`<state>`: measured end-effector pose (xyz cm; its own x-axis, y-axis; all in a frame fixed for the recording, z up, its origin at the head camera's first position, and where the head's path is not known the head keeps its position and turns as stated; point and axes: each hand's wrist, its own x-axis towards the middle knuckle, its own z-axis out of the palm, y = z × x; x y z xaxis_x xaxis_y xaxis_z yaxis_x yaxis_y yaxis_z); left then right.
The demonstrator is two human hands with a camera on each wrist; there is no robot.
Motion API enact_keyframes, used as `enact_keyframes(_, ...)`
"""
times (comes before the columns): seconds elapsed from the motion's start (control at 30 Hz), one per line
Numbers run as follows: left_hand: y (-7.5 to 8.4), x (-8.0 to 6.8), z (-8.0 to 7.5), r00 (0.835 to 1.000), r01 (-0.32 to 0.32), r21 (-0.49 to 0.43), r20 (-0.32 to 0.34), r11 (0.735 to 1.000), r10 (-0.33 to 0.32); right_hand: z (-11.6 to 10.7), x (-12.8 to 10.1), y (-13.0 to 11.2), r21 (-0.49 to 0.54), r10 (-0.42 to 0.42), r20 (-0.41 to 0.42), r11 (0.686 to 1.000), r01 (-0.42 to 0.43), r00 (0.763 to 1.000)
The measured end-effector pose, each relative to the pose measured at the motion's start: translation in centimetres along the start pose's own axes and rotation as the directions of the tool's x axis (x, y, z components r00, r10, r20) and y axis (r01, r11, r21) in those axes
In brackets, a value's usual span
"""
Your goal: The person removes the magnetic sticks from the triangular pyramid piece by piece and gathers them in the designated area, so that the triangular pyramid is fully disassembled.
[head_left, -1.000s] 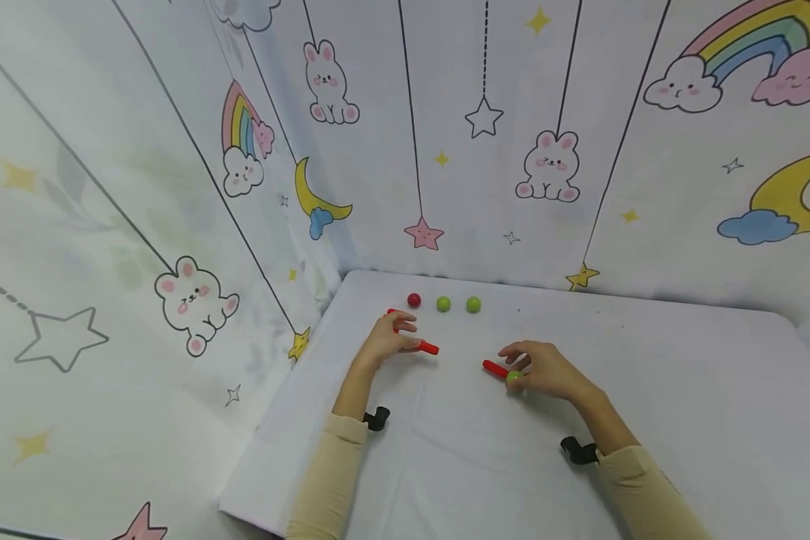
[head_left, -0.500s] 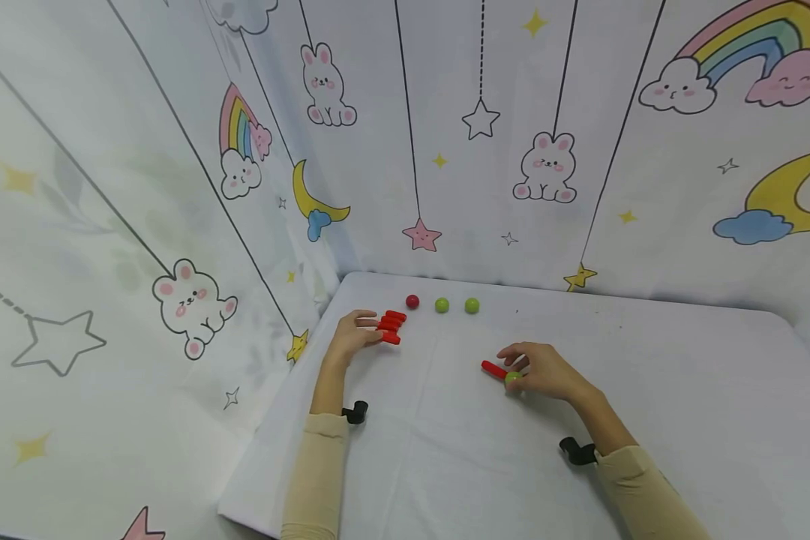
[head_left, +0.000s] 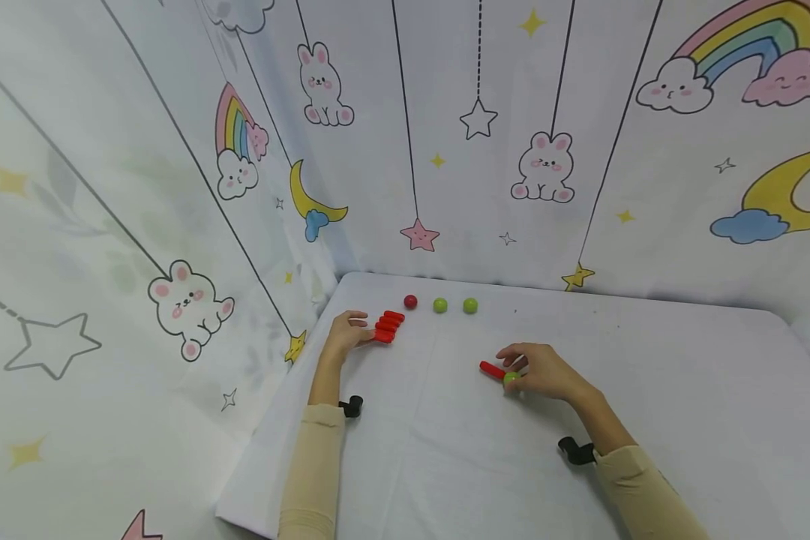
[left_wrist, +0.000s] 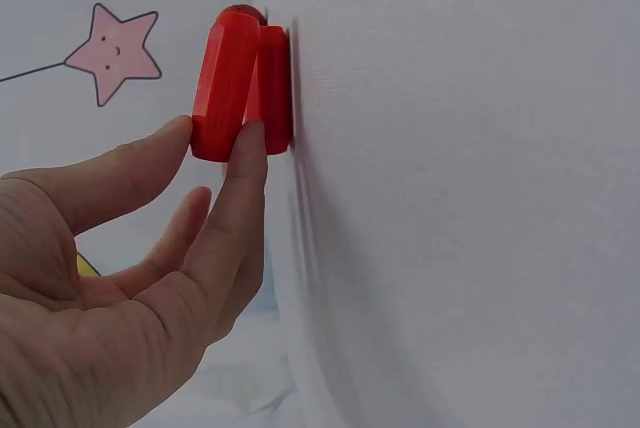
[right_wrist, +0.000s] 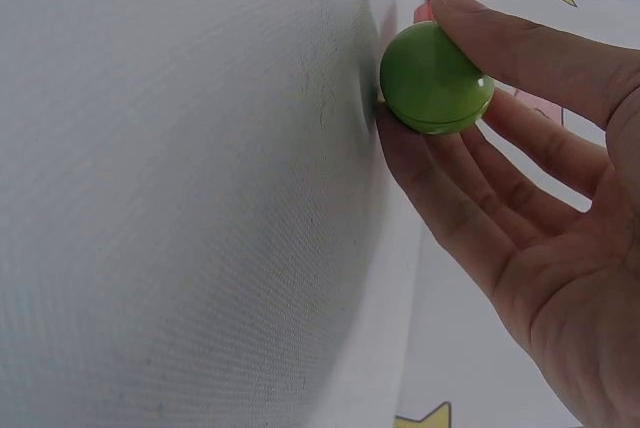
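Observation:
My left hand (head_left: pixel 348 334) pinches a short red faceted stick (left_wrist: pixel 226 83) between thumb and fingertips, close over the table at the near end of a row of similar red sticks (head_left: pixel 391 320). Another red stick (left_wrist: pixel 274 90) shows right behind it in the left wrist view. Further right, my right hand (head_left: pixel 541 370) holds a glossy green ball (right_wrist: pixel 436 80) between thumb and fingers, low over the cloth. A single red stick (head_left: pixel 491 370) lies just beyond that ball, its near end overlapped by the ball in the head view.
Toward the back of the white-covered table (head_left: pixel 648 420), a red ball (head_left: pixel 410 301) and two green balls, one green ball (head_left: pixel 440 305) and another green ball (head_left: pixel 470 305), sit in a line. A patterned cloth wall (head_left: pixel 378 187) rises behind and to the left.
My left hand has moved left with the red stick, from the middle toward the near end of the row, then slightly further left. The right hand has stayed at the green ball.

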<state>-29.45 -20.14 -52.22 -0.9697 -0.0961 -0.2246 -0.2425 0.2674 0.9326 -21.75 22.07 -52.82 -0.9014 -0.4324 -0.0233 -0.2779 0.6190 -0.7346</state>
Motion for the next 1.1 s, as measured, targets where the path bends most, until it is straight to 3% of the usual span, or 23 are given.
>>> enact_keyframes(0.3,-0.5,0.6,0.3,0.998,0.011,0.011,-0.056,1.000,-0.010,-0.2,-0.1,-0.2,0.020,-0.007,0.015,1.000,0.007,1.000)
enact_keyframes(0.63,-0.9,0.8,0.5,0.991,-0.021,0.140,-0.127,0.990,0.039,-0.1,-0.2,-0.4,0.035,0.009,0.032,0.999,-0.010,0.999)
enact_keyframes(1.1,0.8,-1.1,1.6,0.979,-0.085,0.181,-0.169,0.980,0.116,0.3,0.1,0.0,0.028,0.040,0.003,0.999,-0.040,0.999)
